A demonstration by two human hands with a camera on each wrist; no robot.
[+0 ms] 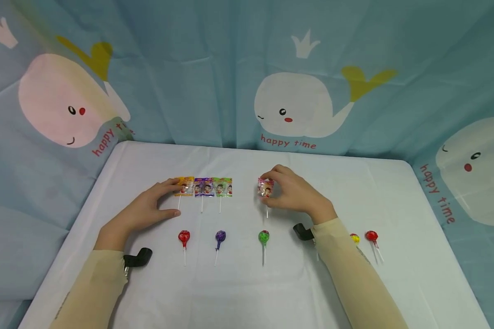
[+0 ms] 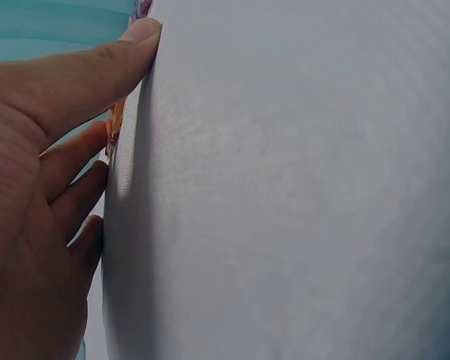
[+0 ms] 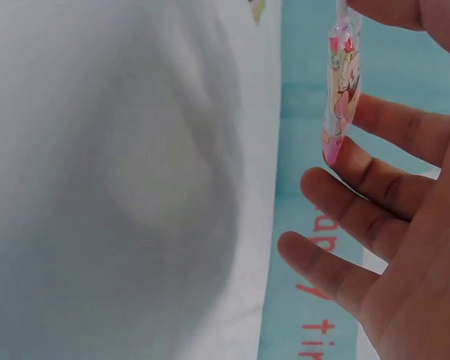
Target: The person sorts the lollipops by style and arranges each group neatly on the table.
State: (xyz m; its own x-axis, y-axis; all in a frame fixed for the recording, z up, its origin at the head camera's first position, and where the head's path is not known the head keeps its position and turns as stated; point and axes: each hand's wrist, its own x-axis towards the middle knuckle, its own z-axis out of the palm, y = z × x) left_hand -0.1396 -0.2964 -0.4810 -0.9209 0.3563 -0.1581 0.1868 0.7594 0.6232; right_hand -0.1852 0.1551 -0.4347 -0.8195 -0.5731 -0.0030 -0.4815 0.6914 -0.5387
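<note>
My right hand [image 1: 291, 189] holds a pink-wrapped lollipop [image 1: 265, 188] between thumb and fingers. In the right wrist view this lollipop [image 3: 345, 82] is off the table, its stick near the thumb. My left hand [image 1: 150, 206] rests at the left end of a row of flat-wrapped lollipops. Its fingertips touch the orange-wrapped lollipop [image 1: 186, 186], while the thumb lies beside the stick on the cloth. To the right of that come a purple-wrapped lollipop [image 1: 204, 187] and a green-wrapped lollipop [image 1: 223, 187], side by side with sticks toward me.
Nearer me lie round lollipops: a red one [image 1: 184, 236], a purple one [image 1: 220, 236] and a green one [image 1: 264, 236]. A yellow one [image 1: 355, 238], partly behind the right sleeve, and another red one [image 1: 372, 236] lie farther right. Whale-printed curtains [image 1: 214, 105] surround the white table [image 1: 230, 297].
</note>
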